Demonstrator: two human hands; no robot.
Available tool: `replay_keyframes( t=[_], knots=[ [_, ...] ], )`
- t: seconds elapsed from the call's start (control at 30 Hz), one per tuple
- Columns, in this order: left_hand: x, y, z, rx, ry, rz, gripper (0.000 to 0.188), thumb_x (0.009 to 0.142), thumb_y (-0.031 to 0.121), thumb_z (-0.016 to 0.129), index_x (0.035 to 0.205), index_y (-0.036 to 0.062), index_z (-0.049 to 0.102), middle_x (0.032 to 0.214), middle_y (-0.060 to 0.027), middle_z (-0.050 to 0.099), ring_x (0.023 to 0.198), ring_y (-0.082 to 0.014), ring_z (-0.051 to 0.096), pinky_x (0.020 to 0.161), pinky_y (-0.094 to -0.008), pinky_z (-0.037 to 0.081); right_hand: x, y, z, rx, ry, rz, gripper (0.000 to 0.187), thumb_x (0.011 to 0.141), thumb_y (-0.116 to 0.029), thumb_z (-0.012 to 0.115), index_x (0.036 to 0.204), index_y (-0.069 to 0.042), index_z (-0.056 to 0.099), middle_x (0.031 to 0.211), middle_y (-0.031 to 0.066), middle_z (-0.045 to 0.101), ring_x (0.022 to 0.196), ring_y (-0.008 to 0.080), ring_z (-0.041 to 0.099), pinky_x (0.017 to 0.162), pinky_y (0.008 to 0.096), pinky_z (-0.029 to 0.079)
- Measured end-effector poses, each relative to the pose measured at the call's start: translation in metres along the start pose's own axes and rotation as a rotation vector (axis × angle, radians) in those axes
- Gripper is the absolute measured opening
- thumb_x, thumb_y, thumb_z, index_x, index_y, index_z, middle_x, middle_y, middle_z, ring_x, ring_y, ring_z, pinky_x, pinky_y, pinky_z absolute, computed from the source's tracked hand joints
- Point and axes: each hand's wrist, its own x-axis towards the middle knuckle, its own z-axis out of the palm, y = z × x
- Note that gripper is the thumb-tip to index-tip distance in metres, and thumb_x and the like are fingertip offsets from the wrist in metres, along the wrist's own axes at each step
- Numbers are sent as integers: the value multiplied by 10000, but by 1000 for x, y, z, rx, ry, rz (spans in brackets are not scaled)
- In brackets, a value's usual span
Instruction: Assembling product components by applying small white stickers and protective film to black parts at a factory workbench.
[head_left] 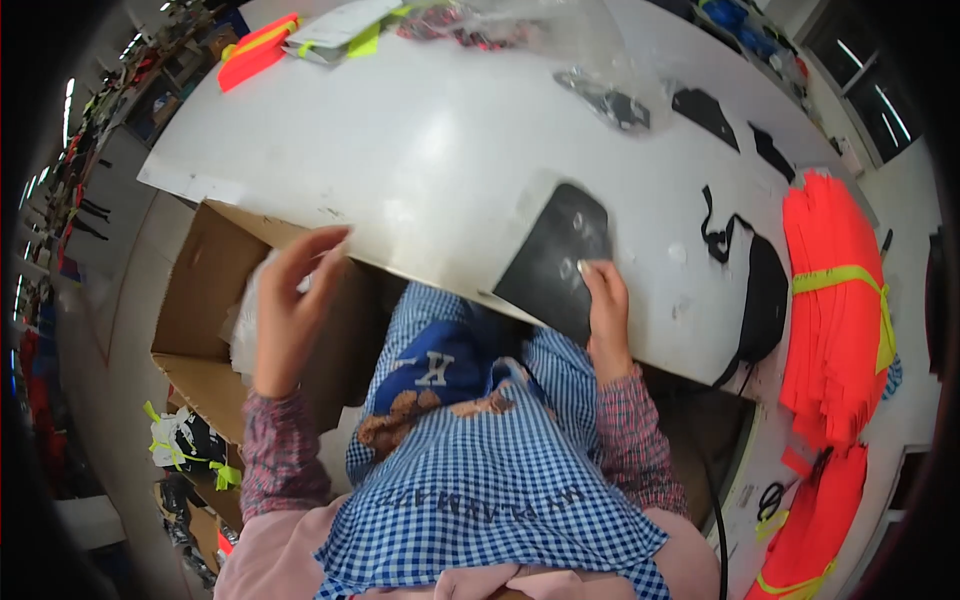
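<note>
My right hand [607,315] grips the right edge of a flat black panel [553,262], its thumb on top. The panel has two small pale-rimmed marks and overlaps the front edge of the white table. My left hand [292,300] is raised above an open cardboard box [195,300], left of my lap. Its thumb and fingertips come together in a pinch close to the table's edge. Whatever may be between them is too small and blurred to make out. A crumpled clear plastic bag [243,325] shows inside the box, partly behind my left hand.
On the white table [400,150] lie a black pouch with a strap [763,300], dark flat pieces [705,115] and clear plastic bags [605,100]. Bundled orange-red fabric [832,310] stands at the right. Orange and grey pieces [258,52] lie at the far left.
</note>
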Motion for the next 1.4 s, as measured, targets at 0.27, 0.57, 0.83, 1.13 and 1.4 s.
replay_keyframes(
  t=[0.27,0.57,0.83,1.13,1.4],
  knots=[
    [1,-18,130,-72,-517,-92,547,937,244,659,1398,36,450,1389,-170,513,1203,-276,560,971,-361,476,38,29,-11,-279,-146,-112,169,913,-170,654,909,-5,617,841,6,625,789,67,534,709,225,443],
    [-3,-77,181,184,-510,257,691,859,269,735,1394,-22,409,1442,-270,403,1334,-407,413,1090,-420,391,50,36,-11,-545,-105,-124,193,875,-203,669,903,-15,634,824,67,660,755,148,586,702,291,473],
    [-1,-97,186,253,-499,352,637,816,188,753,1341,-42,475,1415,-270,434,1303,-418,441,1076,-433,414,51,27,-6,-710,159,-87,198,850,-214,686,881,-22,651,786,97,678,733,199,638,699,345,508],
    [-1,-96,183,143,-529,200,504,869,109,704,1322,-5,514,1440,-225,429,1157,-341,601,914,-358,544,43,30,-6,-836,140,-226,160,866,-194,656,889,-37,634,796,120,685,718,267,664,688,379,521],
    [-4,-96,179,167,-539,210,456,880,84,687,1296,-23,535,1441,-227,427,1097,-318,636,881,-344,558,39,34,-10,-839,125,-303,160,875,-196,643,897,-38,628,808,135,693,729,278,675,695,393,523]
  ],
)
